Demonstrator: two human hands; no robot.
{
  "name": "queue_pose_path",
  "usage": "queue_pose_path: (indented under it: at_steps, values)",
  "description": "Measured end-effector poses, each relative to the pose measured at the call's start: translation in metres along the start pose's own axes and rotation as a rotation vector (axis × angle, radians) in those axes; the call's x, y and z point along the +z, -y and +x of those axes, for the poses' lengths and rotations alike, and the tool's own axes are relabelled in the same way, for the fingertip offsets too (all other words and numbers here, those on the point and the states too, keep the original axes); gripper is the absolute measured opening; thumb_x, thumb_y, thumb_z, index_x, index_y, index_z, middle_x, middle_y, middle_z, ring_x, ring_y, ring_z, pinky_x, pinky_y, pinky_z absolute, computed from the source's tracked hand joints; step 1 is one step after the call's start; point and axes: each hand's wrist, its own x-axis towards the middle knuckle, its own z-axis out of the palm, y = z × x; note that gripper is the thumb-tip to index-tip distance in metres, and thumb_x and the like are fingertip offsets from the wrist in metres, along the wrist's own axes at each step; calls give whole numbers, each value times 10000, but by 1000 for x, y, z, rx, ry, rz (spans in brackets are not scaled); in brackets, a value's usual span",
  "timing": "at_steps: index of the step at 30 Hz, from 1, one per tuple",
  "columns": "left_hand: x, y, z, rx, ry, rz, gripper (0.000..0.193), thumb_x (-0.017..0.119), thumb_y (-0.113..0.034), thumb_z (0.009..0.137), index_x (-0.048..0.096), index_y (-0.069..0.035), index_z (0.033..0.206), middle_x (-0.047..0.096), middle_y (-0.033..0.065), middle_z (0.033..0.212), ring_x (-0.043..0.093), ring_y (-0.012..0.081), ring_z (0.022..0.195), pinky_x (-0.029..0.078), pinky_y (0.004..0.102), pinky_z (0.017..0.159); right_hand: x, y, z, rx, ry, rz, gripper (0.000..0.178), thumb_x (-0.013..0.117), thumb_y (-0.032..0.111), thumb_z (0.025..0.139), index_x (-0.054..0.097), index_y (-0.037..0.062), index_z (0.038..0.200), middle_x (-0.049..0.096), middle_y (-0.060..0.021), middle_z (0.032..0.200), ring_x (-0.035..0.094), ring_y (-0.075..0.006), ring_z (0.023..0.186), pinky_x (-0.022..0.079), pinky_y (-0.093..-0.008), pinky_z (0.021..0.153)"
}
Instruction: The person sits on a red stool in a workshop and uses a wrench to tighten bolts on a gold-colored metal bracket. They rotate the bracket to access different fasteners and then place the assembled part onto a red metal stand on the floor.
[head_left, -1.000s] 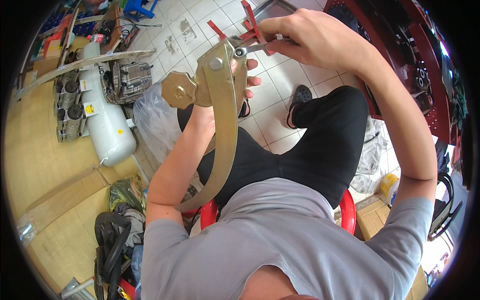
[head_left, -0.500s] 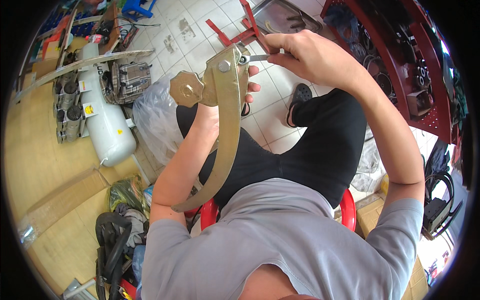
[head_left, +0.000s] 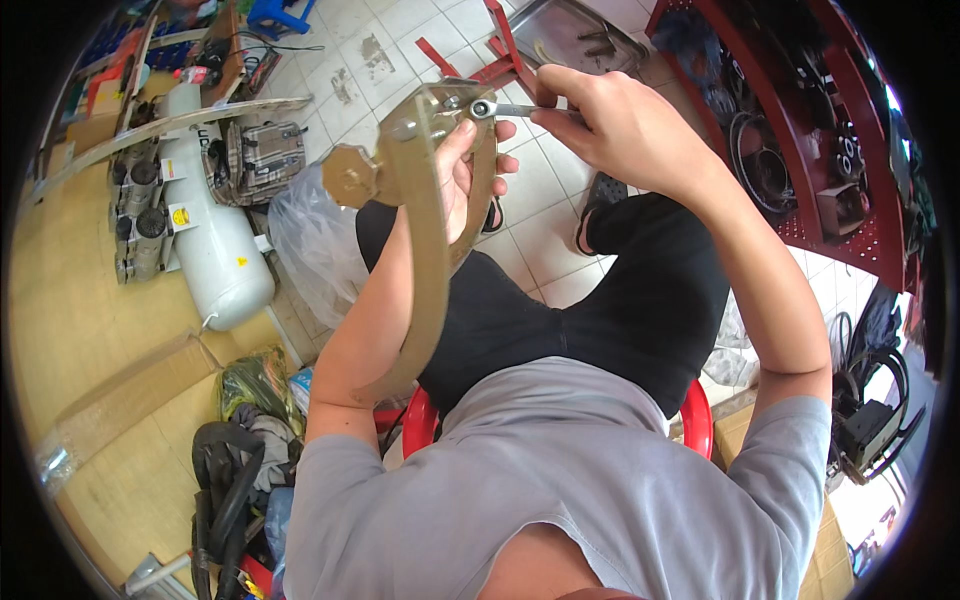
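left hand (head_left: 457,190) raised, thumb (head_left: 461,137) up, fingers (head_left: 505,187) curled; right hand (head_left: 632,125) pinching, elbow (head_left: 803,352) bent

Left hand (head_left: 458,182) gripping a curved brass-coloured metal bracket (head_left: 429,250), scalloped knob (head_left: 350,177) at its side, right hand (head_left: 632,130) holding a ring wrench (head_left: 512,110) at its top, white cylindrical tank (head_left: 222,262) at left.

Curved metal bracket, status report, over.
Left grip holding bracket. Right grip on wrench, its head at bracket's upper end. No blockage seen at wrench; red frame on floor beyond.
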Motion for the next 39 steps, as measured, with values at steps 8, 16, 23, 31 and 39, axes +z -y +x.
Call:
queue_pose_path:
  at_steps: [8,16,23,31,39]
  values:
    - [-6,-12,5,93,27,-4,278,471,-221,981,525,-48,1192,627,121,1037,600,190,777,477,288,575,-18,-6,-22,121,-50,327,221,607,223,892,632,10,944,581,-70,634,536,-127,566,435,-261,572]
    - [-24,1,28,358,-91,147,269,560,-193,939,586,14,1110,648,90,1003,637,162,885,524,304,772,38,51,-28,101,-164,1328,334,648,169,891,577,-43,1138,654,-76,1019,581,-64,821,485,-218,693]
    - [-20,6,36,361,-146,63,255,496,-155,970,542,16,1153,658,110,985,622,144,793,508,262,653,59,51,-10,210,-384,1477,231,526,164,961,566,-1,1117,619,-37,773,541,-62,559,404,-189,483]
    - [-19,-12,25,387,-10,112,383,496,-115,944,447,-23,1313,612,57,1042,519,76,730,432,206,601,56,21,-10,189,-582,1359,228,508,219,975,601,12,991,615,-21,723,492,-49,514,364,-177,478]
    - [-22,-33,9,179,475,-350,604,542,-412,853,461,-23,1308,547,73,1008,476,147,774,400,278,718,30,24,-14,126,-430,1295,285,461,232,982,575,-27,953,503,-29,562,407,-79,408,287,-193,389]
